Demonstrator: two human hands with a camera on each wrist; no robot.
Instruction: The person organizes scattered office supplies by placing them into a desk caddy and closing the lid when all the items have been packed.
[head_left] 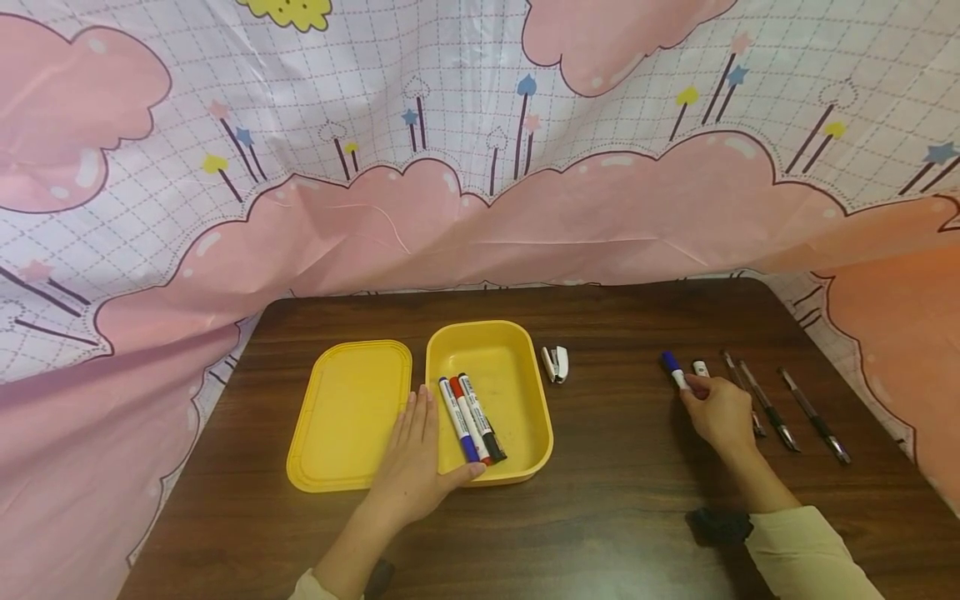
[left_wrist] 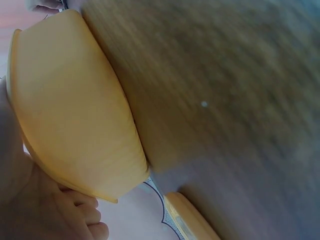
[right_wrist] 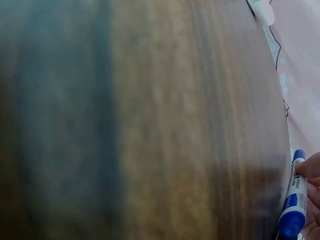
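Note:
A yellow box (head_left: 542,400) holds three whiteboard markers, one blue (head_left: 453,408), one red (head_left: 472,417) and one black (head_left: 477,404). My left hand (head_left: 412,467) rests against the box's left and front rim, fingers stretched out and thumb spread. The left wrist view shows the box's outer wall (left_wrist: 75,100) beside that hand (left_wrist: 50,210). On the right, my right hand (head_left: 722,412) pinches a blue-capped marker (head_left: 672,367); the right wrist view shows this marker (right_wrist: 295,200) between thumb and fingers (right_wrist: 312,170). Another marker (head_left: 701,367), partly hidden, lies just beyond that hand.
Left of the box lies its flat yellow lid (head_left: 352,408). A white stapler (head_left: 557,364) stands right of the box. Several pens, among them a dark-gripped pen (head_left: 813,415), lie near the right edge of the brown table (head_left: 600,517). A patterned curtain (head_left: 480,225) hangs behind.

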